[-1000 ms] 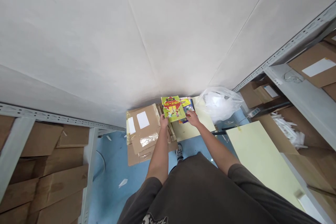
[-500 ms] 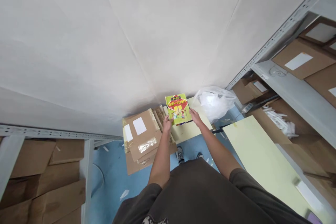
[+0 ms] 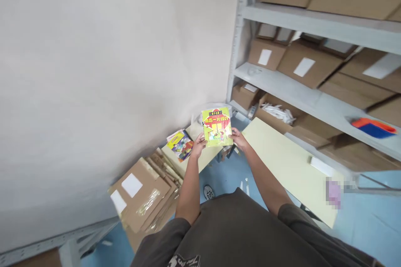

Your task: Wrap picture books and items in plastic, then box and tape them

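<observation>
My left hand (image 3: 198, 146) and right hand (image 3: 238, 138) pinch 1 glossy, rectangular picture book (image 3: 216, 127) titled "最后一片绿叶", right of the flattened cardboard boxes (image 3: 144, 183).

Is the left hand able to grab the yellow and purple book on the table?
Probably yes, if it lets go first: the left hand is holding the green book. The yellow and purple book looks close by, with nothing seen on top.

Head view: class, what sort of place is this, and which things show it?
Probably a storeroom or small warehouse: metal shelves hold cardboard boxes, and flattened cardboard is piled near the wall.
</observation>
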Tool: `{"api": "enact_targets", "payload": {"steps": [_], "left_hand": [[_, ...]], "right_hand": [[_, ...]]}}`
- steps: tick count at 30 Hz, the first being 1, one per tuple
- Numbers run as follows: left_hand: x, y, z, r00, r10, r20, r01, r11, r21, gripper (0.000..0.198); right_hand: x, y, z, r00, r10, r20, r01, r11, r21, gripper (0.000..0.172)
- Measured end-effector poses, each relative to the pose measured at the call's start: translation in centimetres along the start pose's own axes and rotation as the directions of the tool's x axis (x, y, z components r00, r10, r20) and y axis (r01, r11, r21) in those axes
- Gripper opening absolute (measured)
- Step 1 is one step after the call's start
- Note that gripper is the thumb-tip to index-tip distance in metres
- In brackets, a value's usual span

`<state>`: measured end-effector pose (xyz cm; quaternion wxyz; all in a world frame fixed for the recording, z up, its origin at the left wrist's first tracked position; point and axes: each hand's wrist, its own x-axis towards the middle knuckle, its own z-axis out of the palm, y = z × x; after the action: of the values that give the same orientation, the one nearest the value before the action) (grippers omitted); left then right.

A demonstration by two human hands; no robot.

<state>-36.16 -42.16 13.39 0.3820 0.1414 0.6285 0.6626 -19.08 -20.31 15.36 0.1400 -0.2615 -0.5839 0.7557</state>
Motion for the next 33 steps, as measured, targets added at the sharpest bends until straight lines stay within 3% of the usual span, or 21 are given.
{"api": "enact_targets", "payload": {"steps": [4, 9, 13, 16, 20, 23, 25, 27, 29, 30, 33], "left_hand": [[1.5, 0.8, 9.3, 0.976, -0.027, 0.216, 0.022, 0.999, 0.024, 0.094], [2.4, 0.2, 21.2, 0.881, -0.053, 0.47, 0.049, 0.999, 0.022, 0.098], [3.0, -0.4, 30.2, 0.8, -0.061, 0.597, 0.012, 0.996, 0.085, 0.093], [3.9, -0.5, 35.7, 0.726, -0.066, 0.684, -0.023, 0.993, 0.12, 0.09], [5.8, -0.4, 40.1, 0.628, -0.1, 0.771, -0.005, 0.991, 0.133, 0.091], [7.9, 0.3, 41.6, 0.603, -0.107, 0.791, -0.02, 0.989, 0.149, 0.093], [9.6, 1.2, 42.3, 0.638, -0.072, 0.767, -0.086, 0.983, 0.164, 0.093], [11.1, 2.3, 43.1, 0.709, 0.009, 0.705, -0.205, 0.96, 0.193, 0.089], [11.7, 3.5, 44.4, 0.728, 0.097, 0.679, -0.317, 0.925, 0.208, 0.078], [11.6, 4.0, 45.2, 0.702, 0.123, 0.701, -0.358, 0.912, 0.199, 0.072], [9.4, 4.9, 47.8, 0.508, 0.124, 0.852, -0.405, 0.908, 0.109, 0.067]], "right_hand": [[-5.8, -2.8, -10.2, 0.998, -0.04, -0.049, 0.043, 0.998, 0.055, 0.064], [-14.2, -5.0, -21.3, 0.992, -0.056, -0.11, 0.072, 0.987, 0.144, 0.076], [-20.5, -5.8, -27.9, 0.958, -0.086, -0.273, 0.139, 0.973, 0.184, 0.076], [-23.7, -6.1, -31.0, 0.91, -0.1, -0.401, 0.193, 0.961, 0.199, 0.075], [-25.5, -6.6, -32.5, 0.861, -0.136, -0.49, 0.267, 0.941, 0.209, 0.072], [-25.2, -7.3, -32.2, 0.823, -0.171, -0.542, 0.314, 0.931, 0.183, 0.072], [-24.6, -8.0, -31.7, 0.791, -0.185, -0.583, 0.332, 0.93, 0.156, 0.073], [-23.8, -8.8, -31.1, 0.747, -0.195, -0.635, 0.342, 0.933, 0.116, 0.074], [-22.7, -9.6, -30.3, 0.689, -0.218, -0.692, 0.342, 0.939, 0.045, 0.073], [-22.1, -9.9, -29.8, 0.655, -0.24, -0.717, 0.339, 0.941, -0.006, 0.073], [-19.6, -10.6, -27.9, 0.556, -0.339, -0.759, 0.312, 0.931, -0.188, 0.069]]}}
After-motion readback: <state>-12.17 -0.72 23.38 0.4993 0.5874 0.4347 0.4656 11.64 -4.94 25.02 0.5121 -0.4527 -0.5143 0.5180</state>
